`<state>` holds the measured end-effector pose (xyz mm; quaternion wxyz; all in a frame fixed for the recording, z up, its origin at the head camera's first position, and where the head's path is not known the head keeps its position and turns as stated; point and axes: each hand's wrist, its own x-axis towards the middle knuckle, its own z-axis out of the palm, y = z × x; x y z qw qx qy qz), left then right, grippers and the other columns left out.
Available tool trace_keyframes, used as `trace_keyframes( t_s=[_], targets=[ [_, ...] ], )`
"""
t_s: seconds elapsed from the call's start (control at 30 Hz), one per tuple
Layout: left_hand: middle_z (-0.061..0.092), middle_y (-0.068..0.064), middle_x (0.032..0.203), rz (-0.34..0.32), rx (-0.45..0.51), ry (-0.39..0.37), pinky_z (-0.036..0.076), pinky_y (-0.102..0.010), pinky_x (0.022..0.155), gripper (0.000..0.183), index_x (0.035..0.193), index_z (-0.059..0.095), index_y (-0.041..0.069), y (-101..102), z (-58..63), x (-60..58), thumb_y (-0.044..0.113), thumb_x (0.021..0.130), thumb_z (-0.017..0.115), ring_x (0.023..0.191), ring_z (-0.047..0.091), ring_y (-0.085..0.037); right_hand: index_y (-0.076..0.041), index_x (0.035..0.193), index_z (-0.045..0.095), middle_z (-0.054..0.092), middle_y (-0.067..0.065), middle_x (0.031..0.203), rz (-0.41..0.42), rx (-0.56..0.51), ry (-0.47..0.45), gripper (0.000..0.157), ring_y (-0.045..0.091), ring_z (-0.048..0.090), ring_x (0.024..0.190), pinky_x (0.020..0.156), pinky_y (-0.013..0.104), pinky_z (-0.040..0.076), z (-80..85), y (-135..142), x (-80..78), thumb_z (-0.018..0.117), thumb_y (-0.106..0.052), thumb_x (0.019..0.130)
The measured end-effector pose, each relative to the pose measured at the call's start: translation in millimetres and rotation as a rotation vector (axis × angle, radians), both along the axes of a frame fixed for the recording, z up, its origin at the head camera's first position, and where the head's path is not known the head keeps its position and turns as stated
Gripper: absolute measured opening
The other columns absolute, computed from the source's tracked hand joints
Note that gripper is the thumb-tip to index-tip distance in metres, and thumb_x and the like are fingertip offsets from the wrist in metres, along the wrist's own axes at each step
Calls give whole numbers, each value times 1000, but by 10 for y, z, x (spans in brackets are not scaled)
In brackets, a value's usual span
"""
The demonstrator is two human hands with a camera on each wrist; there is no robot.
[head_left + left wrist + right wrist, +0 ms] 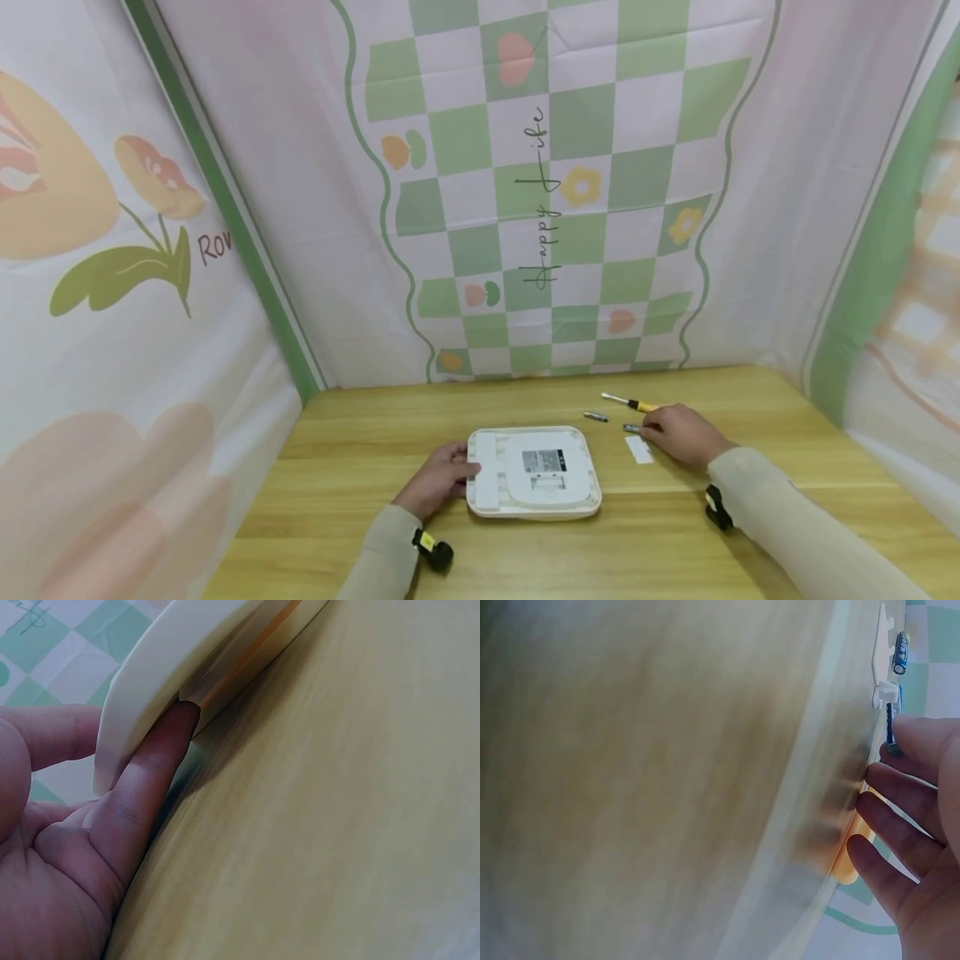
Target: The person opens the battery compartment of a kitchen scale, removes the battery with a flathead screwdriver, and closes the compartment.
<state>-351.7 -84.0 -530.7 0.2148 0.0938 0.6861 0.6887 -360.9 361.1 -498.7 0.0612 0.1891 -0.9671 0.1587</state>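
Note:
A white square device [495, 510] with rounded corners lies with its labelled back up on the wooden table. An uncovered battery compartment [548, 482] shows in its middle. My left hand [442, 482] grips the device's left edge, thumb on top; the left wrist view shows a finger [142, 780] underneath it. My right hand [688, 435] pinches the end of a small battery [632, 428] between thumb and index finger, low over the table. The other fingers are spread in the right wrist view. A second battery [596, 417] lies just to the left of it.
A small white plastic cover [640, 450] lies in front of the pinched battery. Behind the right hand is a screwdriver [641, 406] with a yellow and black handle, partly hidden by the fingers. A checked cloth curtain [555, 333] closes off the table's far edge.

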Motion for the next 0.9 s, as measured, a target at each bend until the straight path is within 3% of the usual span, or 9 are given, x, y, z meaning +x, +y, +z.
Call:
trace_keyframes(
  t_s=[0.9],
  targets=[
    [65,-14,111,8,18,8,57,-37,75,50,139,42,-7,20,18,12,8,95,62,94,66,-25,-13,88,72,67,-6,84,9,1,9,4,15,62,77,71,43,53,-20,19,26,71,-16,89]
  ],
)
